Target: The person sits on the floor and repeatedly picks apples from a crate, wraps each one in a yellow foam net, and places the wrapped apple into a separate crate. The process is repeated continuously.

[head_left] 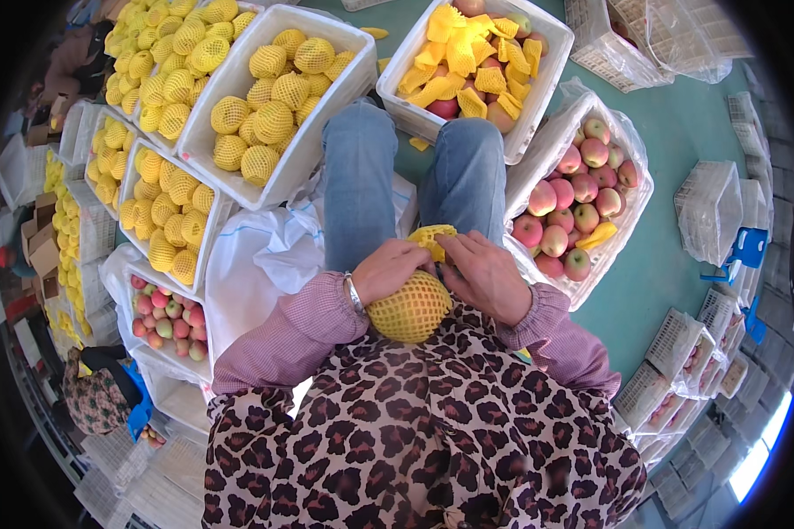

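At my lap, an apple in a yellow foam net (410, 309) rests against my body, just below my hands. My left hand (392, 268), with a bracelet at its wrist, has its fingers closed on the edge of another yellow foam net (431, 239). My right hand (486, 274) pinches the other side of this second net; whether an apple is inside it I cannot tell. Beyond my knees a white crate (387, 92) holds apples under loose yellow foam nets (460, 49). To the right, bare apples (584, 188) fill a plastic-lined crate (638, 182).
A white crate of net-wrapped apples (271, 122) stands left of my knees, with more such crates beyond. A smaller lined crate of bare apples (172, 321) is at the left. A co-worker (96, 397) sits at the far left. Stacked crates (708, 211) line the right side.
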